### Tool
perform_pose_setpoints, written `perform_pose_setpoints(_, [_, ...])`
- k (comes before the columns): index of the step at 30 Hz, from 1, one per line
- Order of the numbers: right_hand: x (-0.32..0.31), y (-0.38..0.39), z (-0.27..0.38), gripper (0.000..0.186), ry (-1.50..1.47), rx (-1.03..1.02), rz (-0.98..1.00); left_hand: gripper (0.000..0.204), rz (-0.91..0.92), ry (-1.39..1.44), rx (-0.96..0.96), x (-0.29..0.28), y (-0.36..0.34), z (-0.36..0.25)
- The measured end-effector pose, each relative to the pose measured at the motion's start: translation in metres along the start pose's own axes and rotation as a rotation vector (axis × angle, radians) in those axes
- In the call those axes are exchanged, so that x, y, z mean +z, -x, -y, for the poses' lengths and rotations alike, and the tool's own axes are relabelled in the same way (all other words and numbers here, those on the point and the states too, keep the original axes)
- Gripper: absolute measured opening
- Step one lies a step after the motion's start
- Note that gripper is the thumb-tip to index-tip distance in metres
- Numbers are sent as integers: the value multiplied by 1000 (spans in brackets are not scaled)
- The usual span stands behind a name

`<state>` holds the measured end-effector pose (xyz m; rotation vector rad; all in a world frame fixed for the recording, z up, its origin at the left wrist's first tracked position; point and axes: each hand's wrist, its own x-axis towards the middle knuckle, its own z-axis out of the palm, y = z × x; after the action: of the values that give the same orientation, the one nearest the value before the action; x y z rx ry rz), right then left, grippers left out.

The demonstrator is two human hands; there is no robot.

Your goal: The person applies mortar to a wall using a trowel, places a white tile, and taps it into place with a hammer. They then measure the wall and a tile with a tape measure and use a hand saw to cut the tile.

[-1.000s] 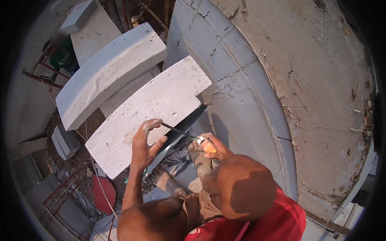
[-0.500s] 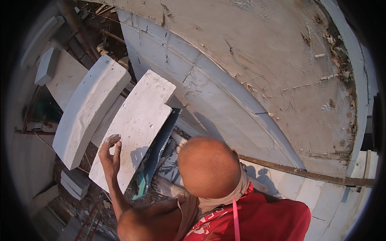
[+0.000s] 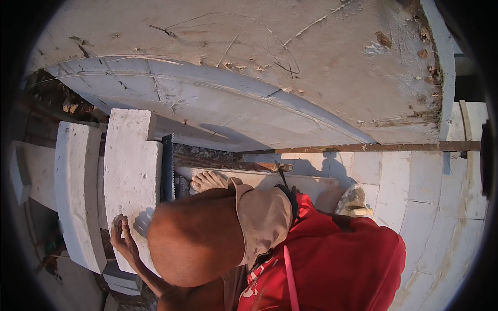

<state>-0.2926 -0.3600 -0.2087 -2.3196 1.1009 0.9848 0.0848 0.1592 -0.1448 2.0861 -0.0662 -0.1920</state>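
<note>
My left hand (image 3: 123,241) is over the lower end of a white lightweight concrete block (image 3: 129,171), its fingers loosely bent and apart with nothing between them. I cannot tell if the fingertips touch the surface. A step-shaped notch is cut in the block's far right corner. Against the block's right side stands a hand saw (image 3: 167,166), its dark toothed blade showing and its handle hidden behind my bent knee. My right hand is out of sight.
Another thick white block (image 3: 78,192) stands to the left, with a smaller block (image 3: 19,173) beyond it. A pale block wall (image 3: 207,114) rises ahead under a rough mortar surface (image 3: 321,78). My bare foot (image 3: 208,180) rests near the saw; pale panels (image 3: 394,192) spread to the right.
My view has turned, so the blocks and saw appear farther left and more upright. The saw's green handle has gone behind my knee. My left hand remains over the notched block.
</note>
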Motion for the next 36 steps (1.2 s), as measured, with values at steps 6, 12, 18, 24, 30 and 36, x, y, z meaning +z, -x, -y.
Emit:
perform_pose_setpoints(6, [-11,-3,6,50,50,-51,5,27,-47,-11,-65,3,10,0])
perform_pose_setpoints(12, [-47,-21,18,49,103,-113,-8,19,-17,5,-40,21,48,-1])
perform_pose_setpoints(18, [-86,-46,61,49,116,-275,-21,20,5,155,-146,46,82,-22])
perform_pose_setpoints(24, [-125,-59,164,48,56,-584,57,28,168,331,40,99,86,-39])
perform_pose_setpoints(30, [-123,-42,292,48,-149,-871,394,75,168,563,117,148,60,-61])
perform_pose_setpoints(36, [-102,-13,370,46,-281,-924,739,89,256,572,47,147,57,-63])
